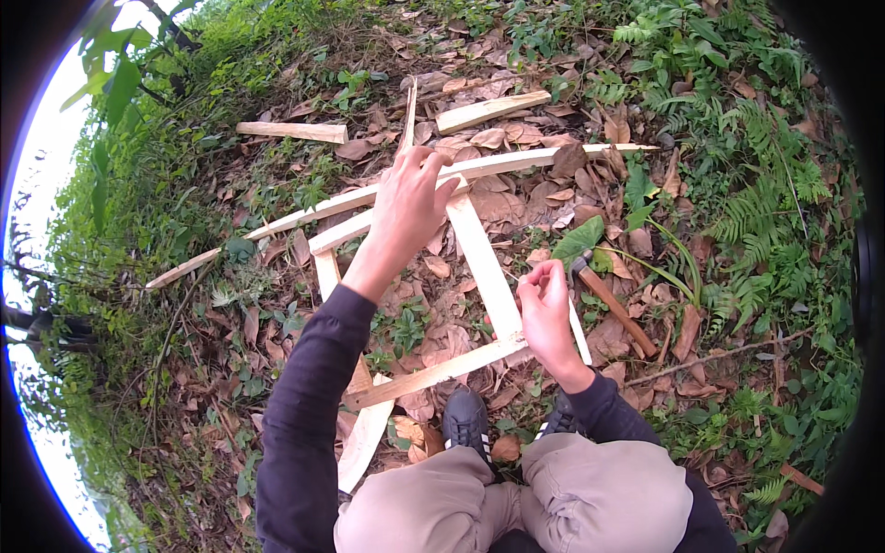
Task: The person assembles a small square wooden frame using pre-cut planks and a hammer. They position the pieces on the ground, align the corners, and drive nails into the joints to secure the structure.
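A frame of pale split-wood bars lies on the ground before me. My left hand (410, 207) is over its far bar (341, 232), with fingers curled at that bar's right end, where the right side bar (484, 267) meets it. My right hand (546, 309) hovers by the frame's near right corner, thumb and fingertips pinched; anything between them is too small to make out. The near bar (442, 370) slants to a lower left joint with the left side bar (326, 272). A thin strip (410, 115) sticks up beyond my left hand.
A long pale pole (313, 212) lies just past the frame. Two short wood pieces, one left (293, 132) and one right (493, 111), rest farther off. A wooden-handled hammer (613, 304) lies right of my right hand. Dry leaves, ferns and weeds cover the ground.
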The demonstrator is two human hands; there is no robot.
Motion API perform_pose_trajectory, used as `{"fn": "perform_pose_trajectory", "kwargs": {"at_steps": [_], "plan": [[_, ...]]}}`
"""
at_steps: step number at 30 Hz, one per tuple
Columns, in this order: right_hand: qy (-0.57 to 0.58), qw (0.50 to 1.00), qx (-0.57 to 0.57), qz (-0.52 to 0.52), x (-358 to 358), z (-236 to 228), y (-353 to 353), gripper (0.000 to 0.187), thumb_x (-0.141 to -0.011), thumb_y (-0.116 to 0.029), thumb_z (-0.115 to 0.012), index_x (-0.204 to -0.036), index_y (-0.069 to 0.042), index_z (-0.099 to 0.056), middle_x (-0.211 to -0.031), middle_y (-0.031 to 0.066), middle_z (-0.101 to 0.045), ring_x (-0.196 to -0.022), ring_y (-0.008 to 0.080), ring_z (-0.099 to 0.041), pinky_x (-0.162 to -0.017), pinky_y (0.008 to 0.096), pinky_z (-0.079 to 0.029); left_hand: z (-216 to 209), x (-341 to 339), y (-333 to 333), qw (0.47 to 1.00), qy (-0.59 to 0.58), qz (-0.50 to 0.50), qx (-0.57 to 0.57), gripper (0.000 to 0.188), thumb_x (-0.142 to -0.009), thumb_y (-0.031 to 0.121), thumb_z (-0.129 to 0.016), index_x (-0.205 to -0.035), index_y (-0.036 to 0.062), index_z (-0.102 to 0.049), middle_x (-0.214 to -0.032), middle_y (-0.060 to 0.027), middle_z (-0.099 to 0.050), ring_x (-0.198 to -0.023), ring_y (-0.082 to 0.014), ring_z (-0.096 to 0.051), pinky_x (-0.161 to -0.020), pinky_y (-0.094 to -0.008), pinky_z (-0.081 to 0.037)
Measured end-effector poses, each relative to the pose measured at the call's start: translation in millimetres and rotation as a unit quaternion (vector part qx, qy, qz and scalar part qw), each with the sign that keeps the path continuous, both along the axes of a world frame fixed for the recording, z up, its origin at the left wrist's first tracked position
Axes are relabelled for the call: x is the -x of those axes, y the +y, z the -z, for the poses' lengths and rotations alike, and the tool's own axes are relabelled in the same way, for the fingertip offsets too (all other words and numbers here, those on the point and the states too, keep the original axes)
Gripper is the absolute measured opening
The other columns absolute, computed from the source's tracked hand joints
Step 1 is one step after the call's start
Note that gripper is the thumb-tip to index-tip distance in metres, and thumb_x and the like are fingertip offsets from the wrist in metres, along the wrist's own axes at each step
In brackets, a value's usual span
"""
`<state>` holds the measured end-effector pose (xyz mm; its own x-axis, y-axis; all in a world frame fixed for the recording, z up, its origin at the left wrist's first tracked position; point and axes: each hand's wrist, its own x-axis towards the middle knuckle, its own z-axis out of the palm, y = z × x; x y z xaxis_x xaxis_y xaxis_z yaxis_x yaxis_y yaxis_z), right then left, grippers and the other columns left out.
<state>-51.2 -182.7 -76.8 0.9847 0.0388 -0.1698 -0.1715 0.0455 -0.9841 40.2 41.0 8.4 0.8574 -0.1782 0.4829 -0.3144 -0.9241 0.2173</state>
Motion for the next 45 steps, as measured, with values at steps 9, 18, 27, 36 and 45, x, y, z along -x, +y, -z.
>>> {"fn": "perform_pose_trajectory", "kwargs": {"at_steps": [9,18,27,36,45], "plan": [[0.06,0.996,-0.065,-0.007,-18,-30,14,0.011,-0.095,0.0,-0.051,-0.1,-0.005,-0.043,-0.091,0.005,-0.048,-0.075,0.0102,-0.052,-0.061,0.0269,-0.047,-29,156,-63,0.938,0.327,-0.026,0.111,0.087,-0.087,0.061,-0.066,-0.146,0.0042,-0.038,-0.11,-0.0232,-0.062,-0.091,-0.0393,-0.068,-0.075,-0.0466,-0.055],[0.023,0.999,-0.033,-0.013,-17,-25,10,0.013,-0.097,-0.002,-0.052,-0.104,-0.009,-0.044,-0.093,0.0019,-0.051,-0.08,0.0097,-0.058,-0.066,0.0263,-0.053,-18,144,-66,0.907,0.384,0.078,0.152,0.102,-0.081,0.059,-0.074,-0.155,0.0074,-0.024,-0.08,-0.0247,-0.066,-0.073,-0.0429,-0.068,-0.064,-0.0476,-0.052],[0.016,0.988,-0.136,-0.071,-24,-50,-48,0.016,-0.093,-0.003,-0.067,-0.108,0.003,-0.066,-0.095,0.0094,-0.07,-0.086,0.0172,-0.07,-0.078,0.0288,-0.056,-24,122,-62,0.907,0.373,0.126,0.146,0.099,-0.083,0.054,-0.075,-0.154,0.0049,-0.029,-0.074,-0.0242,-0.064,-0.077,-0.0446,-0.067,-0.07,-0.048,-0.052],[0.017,0.98,-0.16,-0.12,-13,-68,-62,0.018,-0.087,0.003,-0.073,-0.105,0.004,-0.071,-0.096,0.0094,-0.072,-0.086,0.0143,-0.069,-0.075,0.0266,-0.057,-45,105,-56,0.878,0.449,0.133,0.101,0.101,-0.082,0.053,-0.076,-0.155,0.0037,-0.027,-0.088,-0.0281,-0.068,-0.085,-0.0454,-0.068,-0.078,-0.0467,-0.054],[-0.144,0.981,-0.031,-0.125,-5,-83,-51,0.015,-0.084,0.003,-0.076,-0.099,0.002,-0.073,-0.096,0.0084,-0.071,-0.086,0.0155,-0.068,-0.077,0.0273,-0.054,-32,108,-61,0.874,0.452,0.156,0.086,0.103,-0.08,0.05,-0.078,-0.156,0.0037,-0.025,-0.088,-0.0277,-0.068,-0.084,-0.0458,-0.068,-0.077,-0.0469,-0.054]]}}
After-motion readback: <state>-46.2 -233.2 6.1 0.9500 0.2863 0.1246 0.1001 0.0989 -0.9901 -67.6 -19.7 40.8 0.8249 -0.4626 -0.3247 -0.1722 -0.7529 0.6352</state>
